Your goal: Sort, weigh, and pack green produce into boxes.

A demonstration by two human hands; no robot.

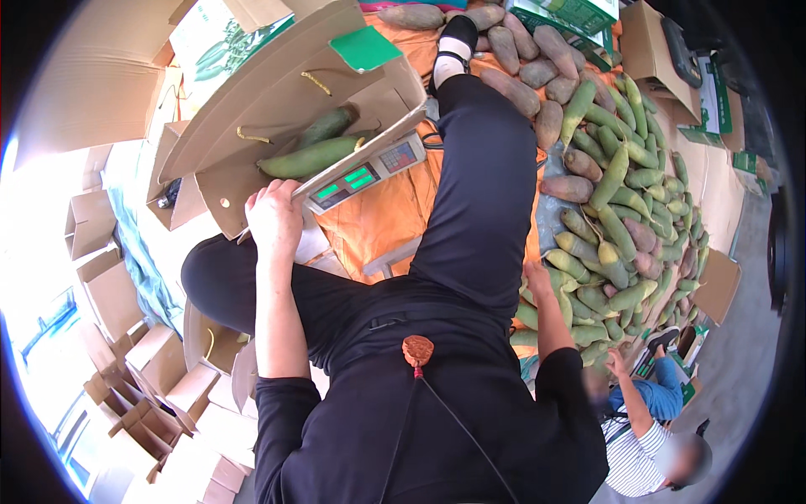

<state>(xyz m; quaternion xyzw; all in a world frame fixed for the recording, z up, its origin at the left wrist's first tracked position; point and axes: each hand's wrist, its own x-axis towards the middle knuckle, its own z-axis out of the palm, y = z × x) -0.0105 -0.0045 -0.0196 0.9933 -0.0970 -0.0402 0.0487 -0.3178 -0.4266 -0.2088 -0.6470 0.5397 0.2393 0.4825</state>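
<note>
My left hand is closed over the near rim of an open cardboard box. Inside the box lie a long light-green radish and a darker green radish. The box rests on a weighing scale, whose display is lit green. Beside my right thigh, my right hand hangs low at the near-left edge of a large pile of green radishes. Its fingers are small in view and partly hidden, so whether they hold a radish is unclear.
Reddish-brown radishes lie beyond my outstretched leg on an orange sheet. Empty cardboard boxes stand at left. A printed carton sits at the far side. Another person sits at the lower right, beyond the pile.
</note>
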